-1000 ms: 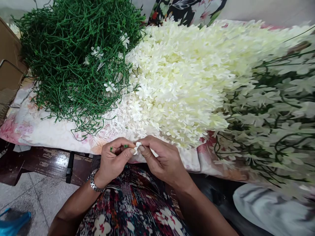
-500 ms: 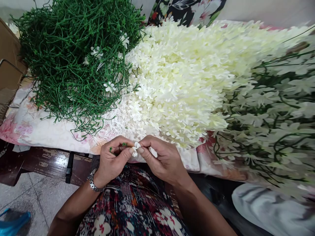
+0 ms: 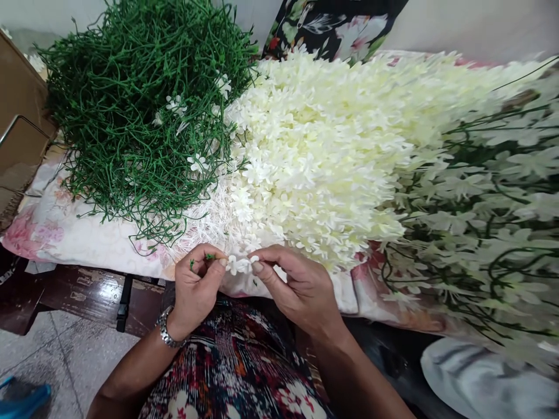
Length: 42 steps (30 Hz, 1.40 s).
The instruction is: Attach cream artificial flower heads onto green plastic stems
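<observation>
Near the front edge of the cloth, my left hand (image 3: 197, 294) is closed in a pinch. Small green tips of an artificial stem (image 3: 209, 256) poke out between its fingers. Against those fingertips sits a white artificial flower (image 3: 236, 265), spread between both hands. My right hand (image 3: 299, 288) pinches a white petal on the flower's right side with thumb and forefinger. Where the stem meets the flower is hidden by the left fingers. Ahead of the hands lie a heap of green plastic stems (image 3: 144, 110) and a large pile of cream-white flowers (image 3: 323, 145).
White thread-like stalks (image 3: 203, 224) lie between the two piles on a floral cloth (image 3: 105, 247). Finished-looking white flower sprays (image 3: 502, 209) with green stems are at right. A cardboard box (image 3: 21, 99) stands at left, and a black floral bag (image 3: 336, 29) at the back.
My hands have drawn slightly apart, and more of the white flower shows between them. The camera view has shifted a little.
</observation>
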Each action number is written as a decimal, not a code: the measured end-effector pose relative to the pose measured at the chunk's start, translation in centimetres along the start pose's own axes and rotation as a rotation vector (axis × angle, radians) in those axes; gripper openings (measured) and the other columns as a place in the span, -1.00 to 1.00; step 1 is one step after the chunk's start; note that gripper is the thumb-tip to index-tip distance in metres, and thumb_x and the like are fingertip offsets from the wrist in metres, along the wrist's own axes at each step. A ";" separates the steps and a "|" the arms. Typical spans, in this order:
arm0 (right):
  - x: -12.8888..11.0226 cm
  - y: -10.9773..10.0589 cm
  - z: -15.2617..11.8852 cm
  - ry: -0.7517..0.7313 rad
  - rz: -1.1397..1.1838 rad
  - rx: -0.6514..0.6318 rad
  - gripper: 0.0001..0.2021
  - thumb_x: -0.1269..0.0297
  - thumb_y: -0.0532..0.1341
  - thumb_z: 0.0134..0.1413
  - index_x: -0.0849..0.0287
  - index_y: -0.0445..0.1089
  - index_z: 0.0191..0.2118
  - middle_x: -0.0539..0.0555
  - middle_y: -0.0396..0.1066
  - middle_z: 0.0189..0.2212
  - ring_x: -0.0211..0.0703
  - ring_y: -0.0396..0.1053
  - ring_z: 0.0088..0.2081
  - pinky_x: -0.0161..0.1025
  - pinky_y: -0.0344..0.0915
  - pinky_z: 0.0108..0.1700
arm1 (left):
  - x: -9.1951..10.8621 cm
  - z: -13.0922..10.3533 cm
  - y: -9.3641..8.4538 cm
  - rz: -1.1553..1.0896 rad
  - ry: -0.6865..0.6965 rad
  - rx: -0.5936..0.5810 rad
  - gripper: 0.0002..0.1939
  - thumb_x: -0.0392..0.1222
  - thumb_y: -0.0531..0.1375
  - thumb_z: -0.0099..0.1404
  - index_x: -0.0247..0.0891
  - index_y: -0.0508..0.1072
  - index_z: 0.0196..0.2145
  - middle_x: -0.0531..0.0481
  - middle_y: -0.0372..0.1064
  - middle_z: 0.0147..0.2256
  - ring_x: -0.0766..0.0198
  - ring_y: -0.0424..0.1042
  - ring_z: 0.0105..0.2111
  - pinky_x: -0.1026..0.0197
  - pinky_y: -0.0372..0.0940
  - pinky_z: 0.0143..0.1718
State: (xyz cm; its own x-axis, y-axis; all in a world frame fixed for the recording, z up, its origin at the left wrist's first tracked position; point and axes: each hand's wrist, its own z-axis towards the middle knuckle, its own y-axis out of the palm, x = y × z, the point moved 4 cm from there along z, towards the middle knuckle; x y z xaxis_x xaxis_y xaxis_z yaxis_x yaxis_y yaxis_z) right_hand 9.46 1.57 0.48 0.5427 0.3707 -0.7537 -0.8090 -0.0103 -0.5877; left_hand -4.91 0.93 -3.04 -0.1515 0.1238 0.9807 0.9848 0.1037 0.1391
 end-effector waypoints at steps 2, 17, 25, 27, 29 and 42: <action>0.1 -0.5 0.2 -0.032 -0.087 0.059 -0.92 0.42 0.10 -0.02 0.16 0.29 -0.34 -0.01 0.35 -0.49 -0.34 0.31 -0.46 -0.38 0.23 -0.43 | -0.1 0.1 -0.2 0.016 0.002 0.029 -0.90 -0.22 0.12 0.11 -0.32 0.33 -0.48 0.15 0.06 -0.66 0.51 -0.02 -0.69 0.40 -0.08 -0.69; -1.3 0.0 0.6 -0.180 -0.109 -0.040 -0.80 0.48 0.11 -0.06 0.19 0.28 -0.23 0.06 0.30 -0.41 -0.29 0.27 -0.38 -0.33 0.25 -0.37 | 0.3 -0.3 -0.1 0.056 0.027 -0.040 -0.89 -0.21 0.13 0.13 -0.31 0.35 -0.46 0.13 0.12 -0.64 0.50 0.05 -0.66 0.40 -0.01 -0.65; -1.2 1.9 -0.1 -0.134 0.052 -0.165 -0.88 0.48 0.07 0.00 0.23 0.29 -0.30 0.03 0.28 -0.49 -0.35 0.23 -0.45 -0.36 0.21 -0.44 | 1.0 -1.2 -0.6 0.177 0.074 -0.157 -0.89 -0.24 0.10 0.14 -0.34 0.32 -0.48 0.06 0.20 -0.55 0.44 0.17 -0.56 0.38 0.09 -0.54; -1.2 1.8 0.1 -0.148 0.044 -0.169 -0.85 0.48 0.07 0.01 0.22 0.29 -0.26 0.04 0.30 -0.47 -0.34 0.25 -0.42 -0.36 0.22 -0.41 | 0.9 -1.2 -1.1 0.195 0.084 -0.108 -0.88 -0.26 0.09 0.15 -0.34 0.31 -0.50 0.08 0.18 -0.57 0.45 0.14 -0.58 0.39 0.07 -0.56; -1.3 1.8 0.3 -0.177 0.000 -0.177 -0.86 0.48 0.06 0.01 0.23 0.29 -0.28 0.04 0.29 -0.48 -0.33 0.24 -0.43 -0.36 0.22 -0.41 | 0.7 -1.2 -1.5 0.191 0.068 -0.075 -0.89 -0.28 0.08 0.15 -0.33 0.30 -0.50 0.09 0.16 -0.58 0.47 0.10 -0.61 0.40 0.04 -0.59; -1.6 2.4 0.6 -0.204 -0.044 -0.103 -0.91 0.46 0.08 0.01 0.24 0.31 -0.34 -0.01 0.29 -0.56 -0.40 0.23 -0.50 -0.42 0.20 -0.47 | 0.9 -1.2 -2.2 0.247 0.141 -0.043 -0.92 -0.28 0.12 0.11 -0.33 0.33 -0.50 0.08 0.23 -0.57 0.44 0.20 -0.57 0.40 0.12 -0.54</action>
State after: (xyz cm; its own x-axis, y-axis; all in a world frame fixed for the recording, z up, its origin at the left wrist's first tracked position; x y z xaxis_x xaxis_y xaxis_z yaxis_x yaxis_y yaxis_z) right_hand 6.49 1.54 0.41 0.5117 0.5528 -0.6577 -0.7525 -0.0810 -0.6536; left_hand -7.11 -0.33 -2.26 0.1035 0.0011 0.9946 0.9936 0.0454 -0.1034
